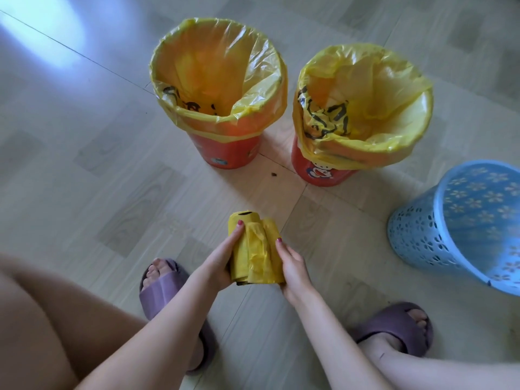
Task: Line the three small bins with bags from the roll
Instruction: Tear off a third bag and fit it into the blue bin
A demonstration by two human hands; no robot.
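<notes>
You hold the roll (254, 249) between both hands above the floor (84, 178), in front of your feet. Your left hand (222, 257) wraps its fingers round the roll's left side with the thumb up near the top end; your right hand (292, 266) pinches the loose outer sheet on the right.

The likely slip: pull that sheet crookedly and the thin film may tear off the perforation, or several bags may unwind at once if your left hand's hold is slack. The blue bin (464, 220) stands well off to your right, bare and perforated, so a bag could snag on its holes as you push it in.

The roll is yellow, crumpled, part unwound, with black print at its ends. The two red bins (230, 153) (323, 173) already wear yellow bags folded over their rims.
</notes>
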